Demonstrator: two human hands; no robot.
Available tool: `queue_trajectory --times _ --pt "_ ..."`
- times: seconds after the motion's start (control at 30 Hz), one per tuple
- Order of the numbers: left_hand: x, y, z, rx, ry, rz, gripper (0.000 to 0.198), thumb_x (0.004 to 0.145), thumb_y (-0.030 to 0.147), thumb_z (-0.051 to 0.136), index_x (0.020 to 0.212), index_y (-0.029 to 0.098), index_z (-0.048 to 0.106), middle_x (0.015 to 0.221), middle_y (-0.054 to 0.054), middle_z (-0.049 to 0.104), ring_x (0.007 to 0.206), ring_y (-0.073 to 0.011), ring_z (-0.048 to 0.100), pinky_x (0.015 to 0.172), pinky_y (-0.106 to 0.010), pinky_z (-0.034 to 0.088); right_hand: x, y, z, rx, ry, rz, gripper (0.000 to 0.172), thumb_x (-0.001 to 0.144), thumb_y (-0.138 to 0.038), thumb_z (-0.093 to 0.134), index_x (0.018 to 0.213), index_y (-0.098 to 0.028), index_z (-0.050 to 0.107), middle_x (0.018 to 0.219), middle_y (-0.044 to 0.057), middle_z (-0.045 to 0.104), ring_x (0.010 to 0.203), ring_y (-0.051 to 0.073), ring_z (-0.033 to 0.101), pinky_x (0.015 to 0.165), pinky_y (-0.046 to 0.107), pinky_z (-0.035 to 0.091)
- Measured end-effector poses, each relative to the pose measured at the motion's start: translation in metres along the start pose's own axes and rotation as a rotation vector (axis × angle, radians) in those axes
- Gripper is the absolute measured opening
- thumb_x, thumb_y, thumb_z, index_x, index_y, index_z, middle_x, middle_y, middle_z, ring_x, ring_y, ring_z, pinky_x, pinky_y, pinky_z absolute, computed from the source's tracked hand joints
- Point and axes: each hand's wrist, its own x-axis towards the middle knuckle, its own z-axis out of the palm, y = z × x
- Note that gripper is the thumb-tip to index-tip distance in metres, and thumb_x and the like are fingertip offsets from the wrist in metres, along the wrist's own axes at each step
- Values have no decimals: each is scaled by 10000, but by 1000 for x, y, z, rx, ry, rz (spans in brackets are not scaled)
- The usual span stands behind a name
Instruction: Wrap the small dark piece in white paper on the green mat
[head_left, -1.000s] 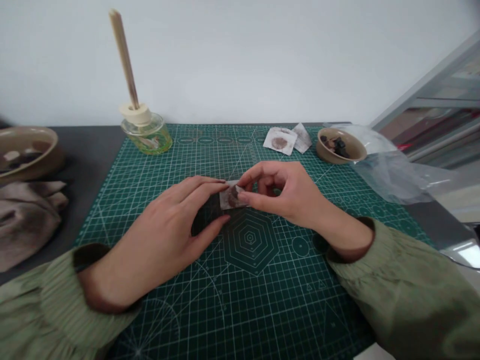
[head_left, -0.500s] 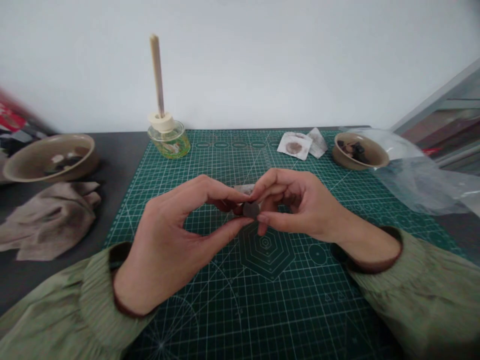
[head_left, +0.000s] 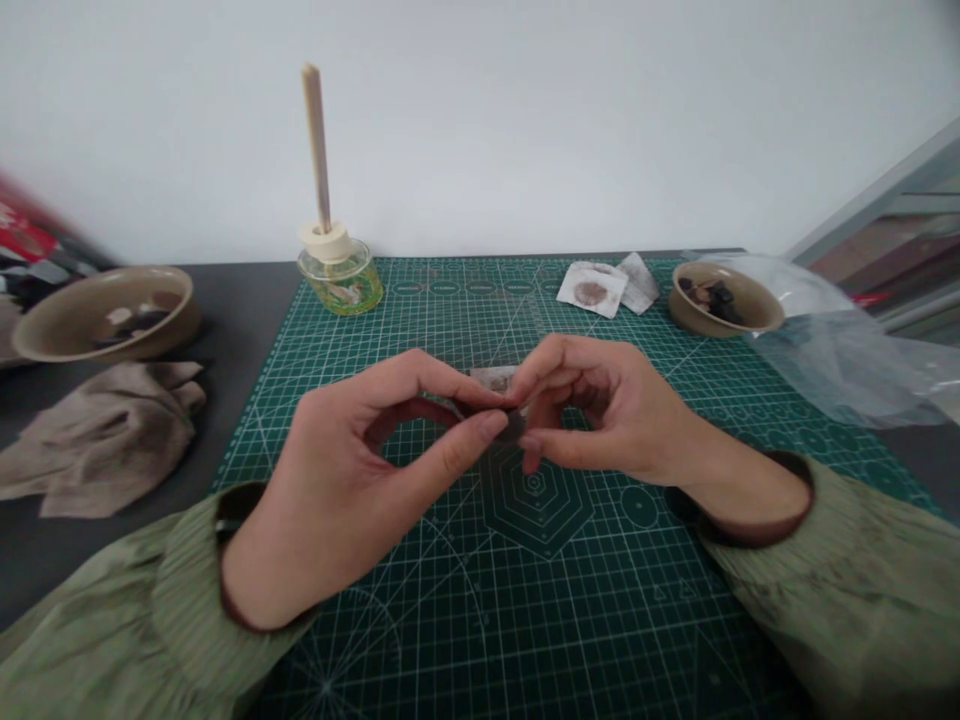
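Near the middle of the green cutting mat [head_left: 442,630], my two hands meet over a small dark round disc [head_left: 514,429]. My left hand [head_left: 367,470] pinches it between thumb and fingers, the thumb lying across its near face. My right hand [head_left: 600,410] grips its other side with thumb and forefinger, the remaining fingers curled in. Fingers cover most of the disc, so its full shape is hidden. Just behind the fingertips shows part of a small pale packet [head_left: 491,377] with a brownish patch.
Two small white packets, the front one [head_left: 592,290] with a brown round mark, lie at the back. Bowls with dark pieces stand right [head_left: 724,315] and left [head_left: 112,345]. A brown cloth [head_left: 112,435], a reed diffuser [head_left: 341,280] and a clear plastic bag [head_left: 825,360] lie around.
My left thumb has slid up and right over the disc, covering more of it. My right hand keeps nearly the same place and grip.
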Motion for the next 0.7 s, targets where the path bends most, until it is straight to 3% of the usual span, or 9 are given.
queue_trajectory --times 0.17,0.4,0.5,0.7 --pt "5 1 -2 -104 -40 -91 92 933 182 899 930 273 904 868 57 874 832 -91 826 796 -96 667 -1 -1 2 6 -2 -5 321 852 -34 955 1078 -179 779 857 -22 853 673 146 868 577 164 623" --pt "5 -5 -2 -284 -99 -134 260 844 85 950 1022 271 912 1003 42 919 929 -128 884 906 -158 724 -3 -1 2 52 3 2 324 860 -22 964 1072 -183 779 837 -36 854 679 148 888 593 145 635" --pt "5 -6 -2 -292 -100 -160 254 833 129 991 1034 265 916 999 36 922 886 -134 882 850 -158 734 -3 -1 2 49 12 2 311 867 -20 961 1068 -182 787 874 -23 869 688 143 888 603 149 643" --pt "3 -5 0 -217 -31 -130 203 828 145 997 970 266 919 959 34 917 899 -141 880 888 -168 726 -2 -2 1 1 30 24 364 835 -82 1036 1083 -183 790 816 -44 828 634 120 835 572 154 612"
